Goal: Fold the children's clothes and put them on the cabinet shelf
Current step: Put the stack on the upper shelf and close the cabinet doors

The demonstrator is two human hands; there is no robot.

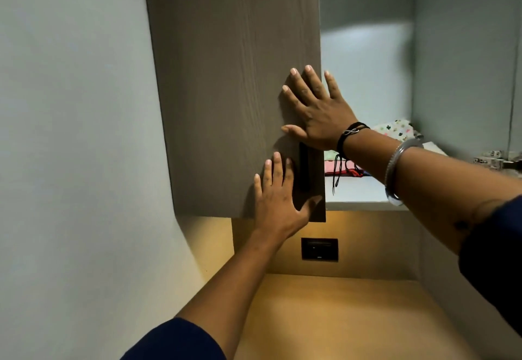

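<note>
A grey-brown wood-grain cabinet door [226, 77] fills the upper middle, with a dark recessed handle [304, 167] near its lower right corner. My left hand [278, 198] lies flat on the door beside the handle, fingers spread. My right hand [316, 111] presses flat on the door's right edge, higher up. To the right the cabinet stands open. On its white shelf [358, 190] lie folded children's clothes: a pink and red stack [343, 166] and a white patterned piece [395, 129], partly hidden behind my right wrist.
A pale wall [70, 133] runs along the left. Below the cabinet is a lit wooden niche with a counter [339, 317] and a black socket plate [319, 249]. A metal hinge [493, 159] sits on the cabinet's right inner side.
</note>
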